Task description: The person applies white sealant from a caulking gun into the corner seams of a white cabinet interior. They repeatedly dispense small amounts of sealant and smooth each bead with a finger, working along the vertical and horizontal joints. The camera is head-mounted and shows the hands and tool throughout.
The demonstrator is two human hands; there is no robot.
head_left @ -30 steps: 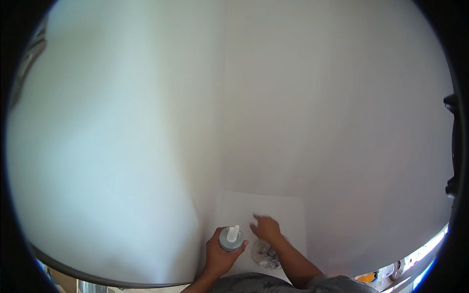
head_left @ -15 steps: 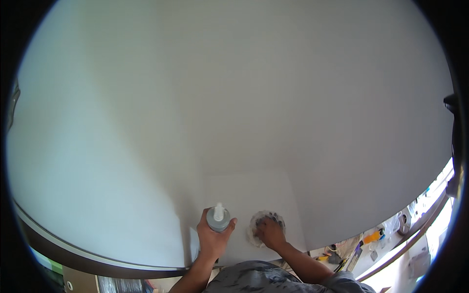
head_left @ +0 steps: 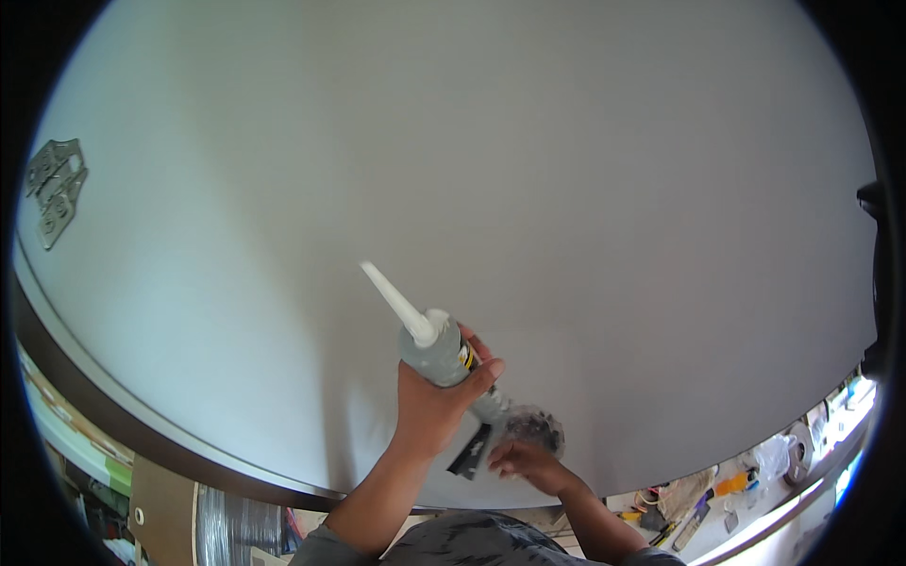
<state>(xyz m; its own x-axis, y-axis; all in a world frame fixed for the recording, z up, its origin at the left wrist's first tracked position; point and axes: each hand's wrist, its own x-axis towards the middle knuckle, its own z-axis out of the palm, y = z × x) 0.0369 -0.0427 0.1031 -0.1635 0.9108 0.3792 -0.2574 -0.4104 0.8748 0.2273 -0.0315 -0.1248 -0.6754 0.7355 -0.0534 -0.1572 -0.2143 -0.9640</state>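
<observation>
My left hand (head_left: 432, 407) is wrapped round a grey sealant cartridge (head_left: 436, 363), held tilted with its long white nozzle pointing up and to the left. To the right of the cartridge's lower end lies a clear plastic bag (head_left: 540, 426) with small dark pieces in it. My right hand (head_left: 530, 464) is just in front of the bag, its fingers curled together; anything small between them is too blurred to make out. Between my two hands, under the cartridge, is a flat black strip (head_left: 469, 453) with pale marks.
A large pale grey panel (head_left: 566, 208) fills most of the view, with a dark rim along its near edge. Metal brackets (head_left: 58, 193) lie on it at the far left. Beyond the edge at the right are tools and an orange item (head_left: 731, 485); at the left, a brown board (head_left: 162, 514).
My left hand has moved up and forward, and the cartridge has tipped so its nozzle shows sideways. My right hand has drawn back out of the plastic bag. More brackets show at the left.
</observation>
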